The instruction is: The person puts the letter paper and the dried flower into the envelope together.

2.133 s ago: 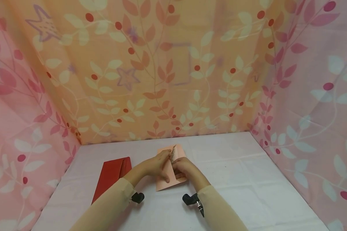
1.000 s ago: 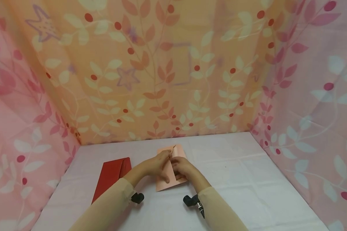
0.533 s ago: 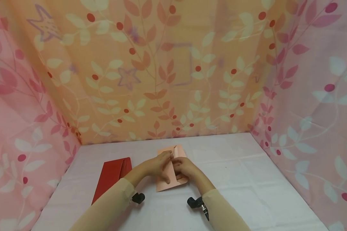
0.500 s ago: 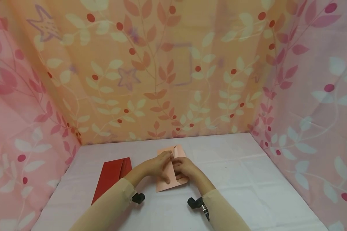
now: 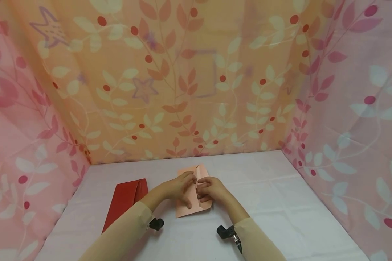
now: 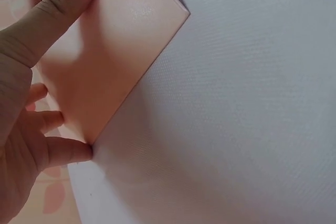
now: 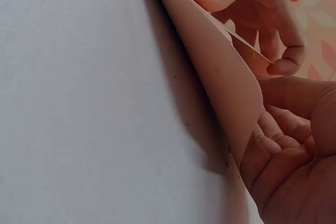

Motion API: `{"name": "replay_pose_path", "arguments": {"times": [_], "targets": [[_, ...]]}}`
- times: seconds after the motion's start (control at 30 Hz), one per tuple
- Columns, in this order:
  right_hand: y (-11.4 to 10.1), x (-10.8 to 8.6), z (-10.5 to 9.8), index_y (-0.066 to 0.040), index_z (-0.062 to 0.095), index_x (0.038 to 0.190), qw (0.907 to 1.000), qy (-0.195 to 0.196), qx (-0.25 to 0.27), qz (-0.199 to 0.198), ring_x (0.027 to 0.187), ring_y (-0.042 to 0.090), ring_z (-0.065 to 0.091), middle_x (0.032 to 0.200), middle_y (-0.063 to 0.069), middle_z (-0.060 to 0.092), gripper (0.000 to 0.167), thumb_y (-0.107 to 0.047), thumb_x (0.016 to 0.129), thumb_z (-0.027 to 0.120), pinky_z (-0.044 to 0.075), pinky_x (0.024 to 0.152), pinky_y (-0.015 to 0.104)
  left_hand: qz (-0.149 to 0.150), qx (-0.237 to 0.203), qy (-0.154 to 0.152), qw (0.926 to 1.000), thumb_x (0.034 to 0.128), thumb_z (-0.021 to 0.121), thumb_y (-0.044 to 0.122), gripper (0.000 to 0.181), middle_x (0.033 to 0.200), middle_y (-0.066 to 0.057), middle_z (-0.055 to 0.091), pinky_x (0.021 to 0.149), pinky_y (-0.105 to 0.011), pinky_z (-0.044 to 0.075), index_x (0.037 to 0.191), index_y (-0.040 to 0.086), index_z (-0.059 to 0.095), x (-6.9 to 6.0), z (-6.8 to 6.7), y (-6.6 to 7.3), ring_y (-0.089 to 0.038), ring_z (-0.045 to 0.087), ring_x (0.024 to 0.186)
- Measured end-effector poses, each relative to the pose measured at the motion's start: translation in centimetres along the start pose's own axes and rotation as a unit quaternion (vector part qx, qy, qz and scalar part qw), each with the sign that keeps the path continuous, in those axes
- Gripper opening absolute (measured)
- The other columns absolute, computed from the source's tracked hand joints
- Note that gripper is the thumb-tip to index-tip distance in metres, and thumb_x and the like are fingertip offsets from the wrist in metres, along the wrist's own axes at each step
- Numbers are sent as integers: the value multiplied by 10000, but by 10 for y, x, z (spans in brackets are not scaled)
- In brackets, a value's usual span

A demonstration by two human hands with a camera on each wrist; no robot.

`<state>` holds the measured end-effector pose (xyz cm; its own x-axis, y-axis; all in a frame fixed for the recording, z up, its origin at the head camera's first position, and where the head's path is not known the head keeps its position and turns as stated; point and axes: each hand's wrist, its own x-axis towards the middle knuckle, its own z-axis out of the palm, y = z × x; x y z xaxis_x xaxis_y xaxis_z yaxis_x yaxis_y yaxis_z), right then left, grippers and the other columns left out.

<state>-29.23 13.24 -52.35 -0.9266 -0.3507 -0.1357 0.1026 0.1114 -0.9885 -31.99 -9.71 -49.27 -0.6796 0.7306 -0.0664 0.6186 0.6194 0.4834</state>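
Observation:
A peach-pink envelope (image 5: 187, 211) lies at the middle of the white table, its long opening facing right. My left hand (image 5: 179, 188) holds it from the left, thumb on the face and fingers bent at the mouth edge. In the left wrist view, that thumb lies flat on the paper of the envelope (image 6: 123, 40). My right hand (image 5: 213, 189) is at the opening, fingers loosely bent and largely outside it. From the right wrist, the raised flap (image 7: 220, 72) of the envelope stands beside the right thumb (image 7: 294, 94). The envelope's inside is hidden.
A red envelope (image 5: 122, 199) lies on the table (image 5: 281, 203) to the left, partly behind the left sleeve (image 5: 122, 232). Floral cloth walls (image 5: 173, 87) stand at the back and both sides. A black wrist camera (image 5: 227, 232) hangs by the right forearm.
My right hand has drawn back to the right from inside the peach-pink envelope. Something greyish seen at its mouth two seconds ago no longer shows. My left hand has stayed nearly still.

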Motion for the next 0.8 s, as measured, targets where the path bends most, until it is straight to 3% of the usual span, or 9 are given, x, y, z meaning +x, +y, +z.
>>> {"name": "replay_pose_path", "arguments": {"times": [0.4, 0.67, 0.8], "targets": [[-5, -12, -13, 105, 509, 1350, 9994, 321, 56, -86, 872, 342, 751, 1094, 259, 707, 418, -5, 970, 644, 624, 735, 445, -172, 183, -138, 9996, 646, 921, 558, 875, 1661, -145, 247, 1150, -548, 382, 1334, 272, 463, 3, 0, 0, -368, 324, 1505], [-7, -17, -18, 109, 516, 1349, 9986, 510, -53, -139, 875, 318, 752, 1121, 292, 691, 441, 13, 948, 672, 625, 739, 434, -400, 170, -321, 9985, 660, 919, 553, 876, 1674, -107, 246, 1153, -589, 359, 1397, 323, 503, 3, 2, 1, -348, 286, 1526], [-7, -19, -19, 110, 526, 1340, 9978, 620, -192, -155, 884, 307, 751, 1130, 304, 685, 436, 15, 942, 677, 624, 751, 428, -411, 364, -394, 9977, 684, 902, 565, 890, 1682, -93, 238, 1159, -582, 350, 1452, 339, 513, 3, 5, 0, -332, 261, 1537]]}}
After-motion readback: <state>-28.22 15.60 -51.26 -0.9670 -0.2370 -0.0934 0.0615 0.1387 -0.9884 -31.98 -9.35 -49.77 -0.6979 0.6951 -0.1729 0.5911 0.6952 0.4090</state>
